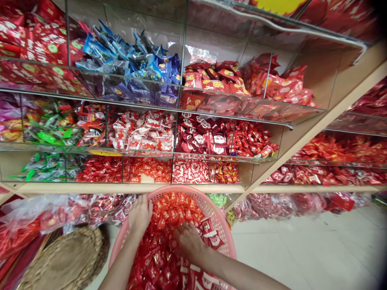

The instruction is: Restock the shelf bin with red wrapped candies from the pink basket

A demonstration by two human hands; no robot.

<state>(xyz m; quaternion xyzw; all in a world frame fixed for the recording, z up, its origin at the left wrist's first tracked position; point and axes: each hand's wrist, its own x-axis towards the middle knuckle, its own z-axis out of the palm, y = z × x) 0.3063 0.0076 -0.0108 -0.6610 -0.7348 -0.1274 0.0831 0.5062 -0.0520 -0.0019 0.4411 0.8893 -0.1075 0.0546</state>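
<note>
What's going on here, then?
A person stands in front of shelves of clear bins packed with wrapped sweets, with a pink plastic basket held low before them. The basket is heaped with red-wrapped sweets. The person's right hand is down among those sweets, and the left hand is at the basket's rim. A woven round mat sits to the left, beside bags of sweets.

Red foil candy wrappers, pink plastic basket: white "KitKat" lettering, legible on the loose top pieces. Blue foil packets, upper acrylic bin: print too small to read.
</note>
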